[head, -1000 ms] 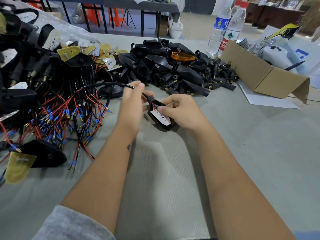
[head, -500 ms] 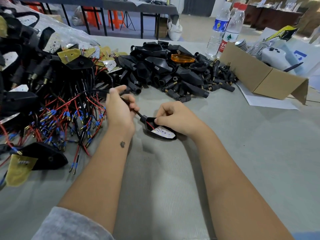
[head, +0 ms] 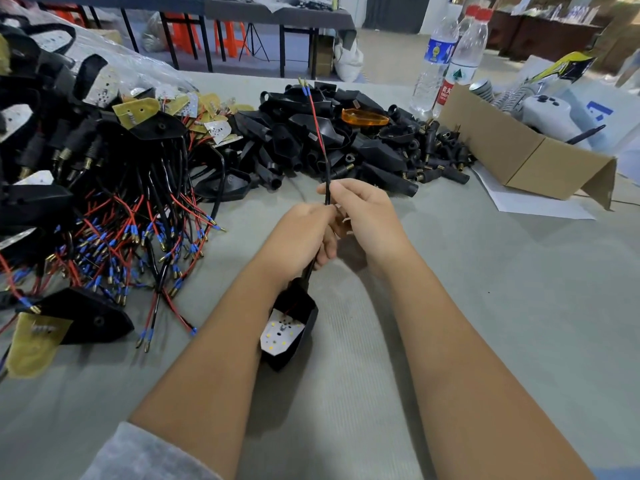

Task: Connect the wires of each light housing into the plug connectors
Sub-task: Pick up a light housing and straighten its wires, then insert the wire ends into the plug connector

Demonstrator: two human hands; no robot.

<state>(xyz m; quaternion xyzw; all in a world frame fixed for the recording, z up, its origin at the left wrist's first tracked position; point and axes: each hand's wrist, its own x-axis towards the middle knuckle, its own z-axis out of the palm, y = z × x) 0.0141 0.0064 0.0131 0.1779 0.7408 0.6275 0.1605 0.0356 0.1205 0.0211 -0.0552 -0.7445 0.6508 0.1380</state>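
At centre, left hand (head: 304,237) and right hand (head: 363,213) both pinch the wire (head: 317,126) running toward 12 o'clock, housing (head: 294,327) dangling at 6.

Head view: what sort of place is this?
Probably a small assembly workshop: a pile of black housings, a heap of wired units with red and black leads, and more work tables behind.

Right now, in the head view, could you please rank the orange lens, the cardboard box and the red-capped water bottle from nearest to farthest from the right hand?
From the right hand:
1. Orange lens, on the black parts pile straight beyond the hand.
2. Cardboard box, off to the right.
3. Red-capped water bottle, behind the box's left corner, farthest back.
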